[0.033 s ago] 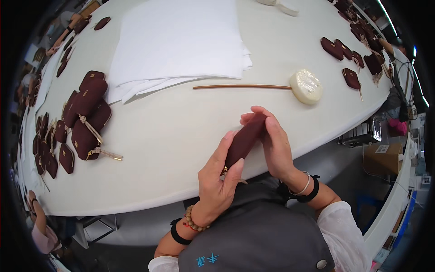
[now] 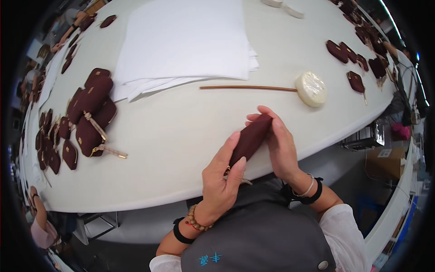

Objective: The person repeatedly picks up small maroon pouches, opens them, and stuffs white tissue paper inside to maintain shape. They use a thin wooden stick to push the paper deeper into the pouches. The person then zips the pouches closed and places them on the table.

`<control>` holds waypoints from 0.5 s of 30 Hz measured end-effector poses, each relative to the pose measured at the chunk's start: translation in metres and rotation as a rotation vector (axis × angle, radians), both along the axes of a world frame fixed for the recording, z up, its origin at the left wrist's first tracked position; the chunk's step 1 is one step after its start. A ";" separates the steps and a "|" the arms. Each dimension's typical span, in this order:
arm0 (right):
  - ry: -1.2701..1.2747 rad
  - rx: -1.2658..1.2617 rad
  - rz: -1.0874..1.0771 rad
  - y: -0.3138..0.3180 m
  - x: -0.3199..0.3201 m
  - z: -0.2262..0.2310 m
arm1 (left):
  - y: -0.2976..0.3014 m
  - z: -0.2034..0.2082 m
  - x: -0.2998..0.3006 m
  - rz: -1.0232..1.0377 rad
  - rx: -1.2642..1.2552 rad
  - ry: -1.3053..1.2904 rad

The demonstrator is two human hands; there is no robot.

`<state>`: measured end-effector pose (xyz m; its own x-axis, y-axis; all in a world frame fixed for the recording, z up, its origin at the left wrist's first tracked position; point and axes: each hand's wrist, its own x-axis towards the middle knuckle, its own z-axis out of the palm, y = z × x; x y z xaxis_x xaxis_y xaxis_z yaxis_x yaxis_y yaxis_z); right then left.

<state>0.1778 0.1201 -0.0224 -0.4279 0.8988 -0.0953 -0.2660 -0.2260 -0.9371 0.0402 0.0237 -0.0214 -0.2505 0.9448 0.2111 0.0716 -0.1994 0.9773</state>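
Note:
Between my hands, just above the table's near edge, is a dark maroon fabric pouch (image 2: pixel 250 140), tilted with its far end up and to the right. My left hand (image 2: pixel 221 174) grips the lower left end, thumb on the near side and fingers along the other. A bit of gold metal and a pale cord show beside that hand. My right hand (image 2: pixel 282 147) cups the pouch's upper right end, its fingers bent around the tip. Part of the pouch is hidden behind the fingers.
A pile of maroon pouches (image 2: pixel 93 96) with corded pulls lies left on the white table (image 2: pixel 167 149). Stacked white paper sheets (image 2: pixel 186 41) lie beyond. A wooden stick (image 2: pixel 247 87) ends at a cream disc (image 2: pixel 311 89). More pouches (image 2: pixel 337 51) sit far right; another person's arm (image 2: pixel 40 211) shows left.
The table and the things on it sit slightly further right in the picture. Both hands keep the same hold on the pouch.

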 end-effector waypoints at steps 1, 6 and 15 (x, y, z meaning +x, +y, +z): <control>-0.030 0.014 -0.009 -0.002 0.000 0.003 | 0.000 0.003 -0.002 -0.019 -0.044 -0.098; -0.029 0.104 0.006 -0.006 0.005 0.004 | 0.003 0.016 -0.012 -0.070 -0.252 -0.526; -0.263 0.221 0.238 -0.013 -0.001 0.018 | -0.018 0.023 -0.060 -0.096 -0.228 -0.647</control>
<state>0.1768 0.1071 -0.0049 -0.6128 0.7890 -0.0448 0.0238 -0.0383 -0.9990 -0.0202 0.0058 0.0019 -0.1723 0.9721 -0.1593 -0.5475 0.0399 0.8359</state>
